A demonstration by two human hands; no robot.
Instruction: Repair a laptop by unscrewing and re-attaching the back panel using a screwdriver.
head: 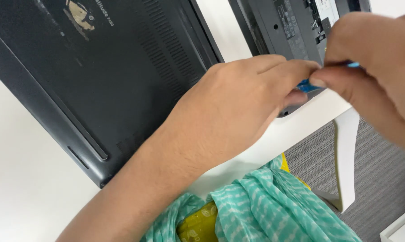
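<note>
My left hand [238, 107] and my right hand [372, 62] meet over the near corner of an opened dark laptop [292, 27] at the top right. Both pinch a small blue object [308, 85] between their fingertips; most of it is hidden by the fingers. A second laptop's dark bottom cover [99, 67], underside up with vent slots and a rubber strip, lies on the white table [27, 179] to the left, under my left forearm.
The table edge runs diagonally just below my hands, with a white table leg [347, 152] going down to grey carpet [381, 179]. A teal patterned scarf over yellow cloth [260, 210] is in my lap. A white box corner [401, 229] sits at bottom right.
</note>
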